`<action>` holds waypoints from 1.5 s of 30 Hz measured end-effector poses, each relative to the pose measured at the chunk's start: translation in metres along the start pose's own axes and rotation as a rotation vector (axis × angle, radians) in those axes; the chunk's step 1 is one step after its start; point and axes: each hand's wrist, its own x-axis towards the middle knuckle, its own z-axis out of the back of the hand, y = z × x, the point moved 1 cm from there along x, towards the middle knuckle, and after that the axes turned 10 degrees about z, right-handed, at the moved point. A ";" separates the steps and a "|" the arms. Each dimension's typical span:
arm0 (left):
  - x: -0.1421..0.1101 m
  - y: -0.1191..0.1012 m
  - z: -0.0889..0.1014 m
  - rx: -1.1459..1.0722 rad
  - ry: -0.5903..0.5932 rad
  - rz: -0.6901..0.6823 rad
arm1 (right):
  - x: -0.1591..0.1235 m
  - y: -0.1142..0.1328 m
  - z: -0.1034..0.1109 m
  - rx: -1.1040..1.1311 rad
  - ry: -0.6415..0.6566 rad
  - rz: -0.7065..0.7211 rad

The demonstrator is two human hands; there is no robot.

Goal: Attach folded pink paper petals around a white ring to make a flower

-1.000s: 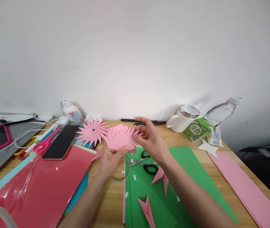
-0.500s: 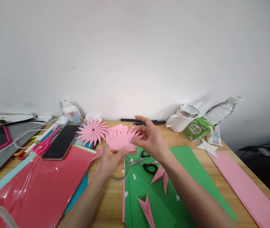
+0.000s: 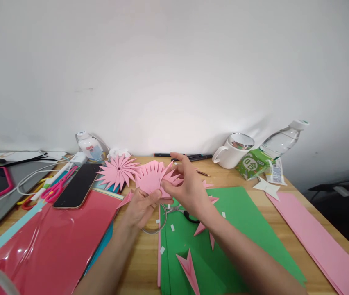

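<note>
My left hand pinches the lower edge of a pink folded-paper fan with pointed tips, its thumb lying on the front. On the fan's right side my right hand grips the folds between thumb and fingers, index finger raised. Left of the fan lies a pink paper starburst with a small hole at its middle. Below my hands, a pair of black-handled scissors and a roll of clear tape rest partly on green paper. A folded pink piece lies nearer me.
To the left are a red sheet, a black phone and pink scissors. A white mug, a green box and a tilted water bottle stand back right. Pink paper strips lie along the right edge.
My right hand has shifted left and slightly down, its thumb now further across the fan. The fan's folds look more spread. The view has moved slightly.
</note>
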 end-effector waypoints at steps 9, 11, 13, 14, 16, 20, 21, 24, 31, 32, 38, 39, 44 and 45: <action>0.003 0.018 0.015 -0.193 0.069 0.042 | -0.026 0.018 -0.021 -0.196 -0.179 0.325; 0.003 0.018 0.015 -0.196 0.086 0.048 | -0.028 0.019 -0.022 -0.214 -0.176 0.349; 0.002 0.017 0.015 -0.176 0.067 0.044 | -0.026 0.018 -0.020 -0.212 -0.161 0.335; 0.002 0.015 0.014 -0.160 0.049 0.032 | -0.024 0.018 -0.018 -0.201 -0.151 0.316; 0.002 0.011 0.012 -0.131 0.023 -0.001 | -0.018 0.015 -0.011 -0.138 -0.122 0.268; 0.004 0.003 0.007 -0.105 -0.021 -0.090 | -0.004 0.010 0.009 0.086 -0.110 0.180; 0.004 0.001 0.006 -0.092 -0.039 -0.114 | -0.002 0.009 0.013 0.097 -0.105 0.175; 0.005 -0.001 0.004 -0.032 -0.091 -0.178 | 0.004 0.008 0.021 0.039 0.001 0.168; 0.006 0.006 0.005 0.059 -0.172 -0.284 | 0.000 0.009 0.013 -0.225 0.063 0.174; 0.006 0.008 0.006 0.084 -0.190 -0.302 | 0.000 0.008 0.013 -0.253 0.056 0.183; 0.006 0.010 0.011 0.250 -0.279 -0.383 | -0.003 0.008 0.010 -0.367 0.003 0.234; 0.005 0.009 0.010 0.265 -0.283 -0.392 | -0.004 0.008 0.009 -0.378 -0.005 0.243; 0.004 0.006 0.008 0.292 -0.289 -0.387 | -0.005 0.006 0.003 -0.442 -0.007 0.271; 0.004 0.007 0.008 0.289 -0.287 -0.381 | -0.005 0.005 0.003 -0.451 0.000 0.268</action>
